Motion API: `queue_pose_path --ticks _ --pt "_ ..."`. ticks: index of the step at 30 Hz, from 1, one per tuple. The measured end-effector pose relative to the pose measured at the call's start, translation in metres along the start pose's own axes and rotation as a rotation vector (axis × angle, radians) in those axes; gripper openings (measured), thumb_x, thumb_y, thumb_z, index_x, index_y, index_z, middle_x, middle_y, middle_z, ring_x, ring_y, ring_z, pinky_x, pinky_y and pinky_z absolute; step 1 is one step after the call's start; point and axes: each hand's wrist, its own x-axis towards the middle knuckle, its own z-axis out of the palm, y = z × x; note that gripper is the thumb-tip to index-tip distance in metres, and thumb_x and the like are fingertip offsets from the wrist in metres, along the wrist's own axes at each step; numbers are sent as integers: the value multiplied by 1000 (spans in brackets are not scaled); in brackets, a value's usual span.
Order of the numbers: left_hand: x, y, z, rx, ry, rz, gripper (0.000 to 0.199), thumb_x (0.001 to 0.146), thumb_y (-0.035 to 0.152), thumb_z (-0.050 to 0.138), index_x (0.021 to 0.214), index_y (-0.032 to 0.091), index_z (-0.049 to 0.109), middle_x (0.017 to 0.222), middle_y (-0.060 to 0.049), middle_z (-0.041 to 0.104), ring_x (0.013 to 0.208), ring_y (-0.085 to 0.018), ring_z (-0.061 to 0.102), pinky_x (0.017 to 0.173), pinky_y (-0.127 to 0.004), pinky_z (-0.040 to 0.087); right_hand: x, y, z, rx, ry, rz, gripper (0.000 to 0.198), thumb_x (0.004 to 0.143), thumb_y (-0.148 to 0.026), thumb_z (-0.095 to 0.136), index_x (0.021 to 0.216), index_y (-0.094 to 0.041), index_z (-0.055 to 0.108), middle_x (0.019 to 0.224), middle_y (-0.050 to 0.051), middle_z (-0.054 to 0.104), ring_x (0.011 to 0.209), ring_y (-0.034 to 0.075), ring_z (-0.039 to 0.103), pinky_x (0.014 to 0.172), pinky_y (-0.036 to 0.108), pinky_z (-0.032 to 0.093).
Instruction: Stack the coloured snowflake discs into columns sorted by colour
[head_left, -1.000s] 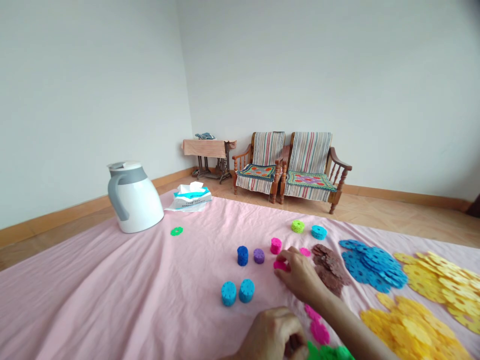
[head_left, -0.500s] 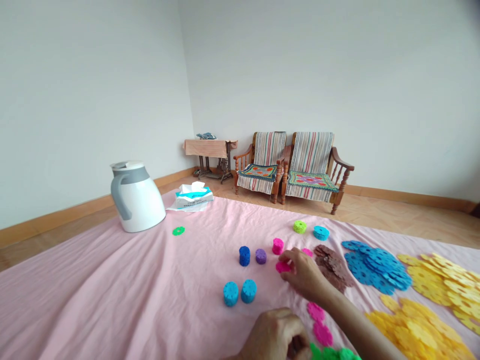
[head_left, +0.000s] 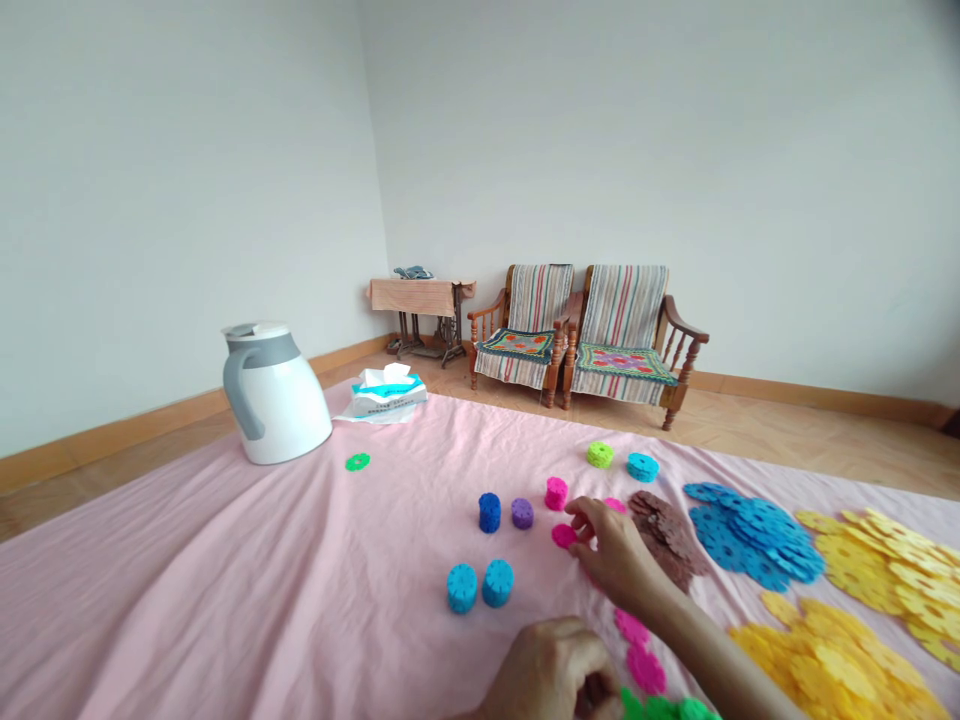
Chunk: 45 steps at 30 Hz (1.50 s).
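Observation:
My right hand (head_left: 616, 548) reaches over the pink cloth, thumb and fingers apart. Its thumb tip is at the edge of a flat magenta snowflake disc (head_left: 564, 537). Just behind stands a short magenta stack (head_left: 556, 493). To the left are a purple stack (head_left: 522, 514) and a dark blue stack (head_left: 489, 512). My left hand (head_left: 551, 668) rests at the bottom edge, its fingers curled; whatever they hold is hidden. Two light blue stacks (head_left: 461, 588) stand in front of it. Loose magenta discs (head_left: 645, 668) and green discs (head_left: 667, 706) lie to its right.
Piles of brown (head_left: 664, 535), blue (head_left: 757, 535) and yellow discs (head_left: 840, 660) spread at the right. Lime (head_left: 599, 455) and blue stacks (head_left: 643, 466) stand farther back. A white jug (head_left: 289, 405), a tissue pack (head_left: 388, 392) and one green disc (head_left: 358, 462) are at the left.
My right hand has shifted slightly to the right, its fingers a little off the magenta disc, which shows more clearly. My left hand has barely moved.

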Motion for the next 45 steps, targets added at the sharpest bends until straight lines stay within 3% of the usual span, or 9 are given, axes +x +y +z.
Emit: queue_pose_path --ticks 7,12,15,19,22,31,39,45 --pt "0 -2 2 -24 10 6 12 60 2 61 64 13 64 64 0 60 50 -7 47 47 -15 37 -1 -9 -21 -28 9 15 28 71 -9 48 97 -17 57 84 4 66 71 15 62 67 26 46" --pt "-1 -4 4 -24 13 -3 13 60 1 59 65 12 64 65 -1 60 52 -8 48 47 -15 36 -14 -1 -50 -118 -32 56 10 69 -15 53 74 -21 58 69 1 64 66 18 60 64 28 42" --pt "-2 -1 2 -13 12 -6 14 59 -1 59 65 12 63 64 -1 59 51 -7 48 47 -15 36 -28 1 -55 -157 -84 65 6 66 -21 58 72 -21 57 68 1 63 63 18 58 61 29 40" --pt "-1 3 -1 3 2 -15 14 59 0 60 64 12 62 62 0 57 53 -8 48 48 -15 35 -40 -3 -49 -222 -166 72 11 67 -22 56 78 -21 56 79 4 63 76 20 60 66 30 40" --pt "-1 4 -2 3 -2 -15 13 60 1 59 65 13 62 62 0 57 54 -9 48 48 -15 35 -41 -4 -44 -246 -193 63 8 71 -23 52 77 -21 55 79 5 61 75 20 59 66 30 40" --pt "-1 4 -1 -1 -8 -28 14 59 -1 59 65 12 62 63 0 56 53 -8 47 50 -16 36 -31 -7 -41 -203 -85 -13 5 76 -20 50 80 -20 52 78 4 59 74 19 57 67 29 40" --pt "-2 0 0 7 -22 -17 13 61 1 62 67 13 63 66 0 59 53 -9 50 55 -17 41 0 -18 -19 -194 -72 -20 9 74 -16 48 81 -18 54 82 6 58 75 19 56 68 29 38" --pt "-1 -3 2 -3 -8 13 12 60 2 63 66 13 63 64 0 58 52 -8 48 53 -16 40 6 -17 -11 -175 -85 -14 14 73 -16 49 84 -16 58 82 7 60 74 18 57 67 27 39"
